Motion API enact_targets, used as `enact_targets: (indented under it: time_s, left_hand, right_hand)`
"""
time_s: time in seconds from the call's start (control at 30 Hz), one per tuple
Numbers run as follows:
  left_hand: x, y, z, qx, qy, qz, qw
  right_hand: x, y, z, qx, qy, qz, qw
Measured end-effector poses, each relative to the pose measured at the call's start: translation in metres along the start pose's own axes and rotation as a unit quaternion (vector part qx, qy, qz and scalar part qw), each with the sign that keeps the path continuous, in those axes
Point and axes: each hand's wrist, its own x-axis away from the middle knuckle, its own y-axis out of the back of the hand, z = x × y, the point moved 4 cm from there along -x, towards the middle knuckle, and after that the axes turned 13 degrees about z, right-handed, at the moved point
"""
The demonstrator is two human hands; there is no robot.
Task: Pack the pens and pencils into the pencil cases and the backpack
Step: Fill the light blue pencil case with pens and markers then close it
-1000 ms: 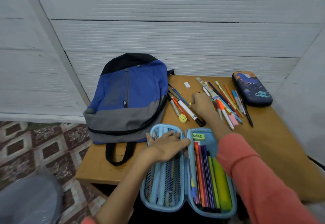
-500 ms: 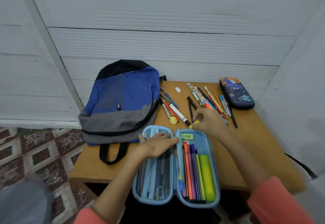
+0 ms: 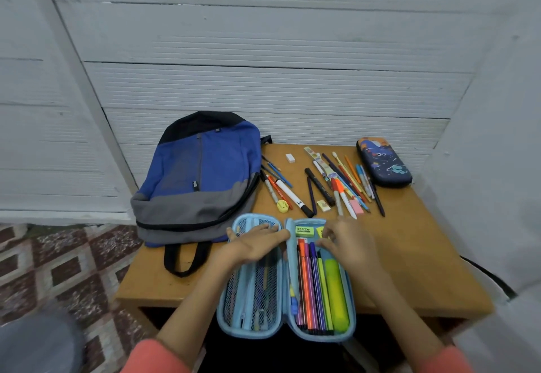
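Pens (image 3: 311, 284) fill open blue case (image 3: 349, 299), dark case (image 3: 384, 162) shut, backpack (image 3: 199, 179) zipped

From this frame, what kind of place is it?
Probably a room in a home, a makeshift study corner: a small wooden table pushed against a white ribbed panel wall, a patterned maroon-and-white tiled floor, and a blue-and-grey fabric backpack beside loose stationery.
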Motion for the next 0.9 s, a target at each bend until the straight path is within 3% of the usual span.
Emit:
enact_targets:
  time_s: [0.1, 0.4, 0.63, 0.73, 0.9]
  left_hand:
    - [0.000, 0.000, 0.000, 0.000, -0.003, 0.000, 1.000]
    - [0.006, 0.000, -0.005, -0.002, -0.006, 0.001, 1.000]
    - [0.004, 0.000, -0.003, 0.007, -0.004, 0.001, 1.000]
    - [0.003, -0.001, -0.003, 0.007, -0.007, 0.000, 1.000]
    - [0.003, 0.000, -0.004, 0.004, -0.011, 0.004, 1.000]
  right_hand:
    - [-0.003, 0.002, -0.003, -0.030, 0.024, 0.026, 0.999]
    - [-0.015, -0.004, -0.004, 0.019, 0.045, 0.034, 0.998]
    - [-0.015, -0.010, -0.009, -0.017, 0.050, 0.019, 0.998]
    - [-0.018, -0.002, -0.014, -0.101, 0.055, 0.033, 0.993]
    - [-0.038, 0.016, -0.021, -0.144, -0.001, -0.042, 0.989]
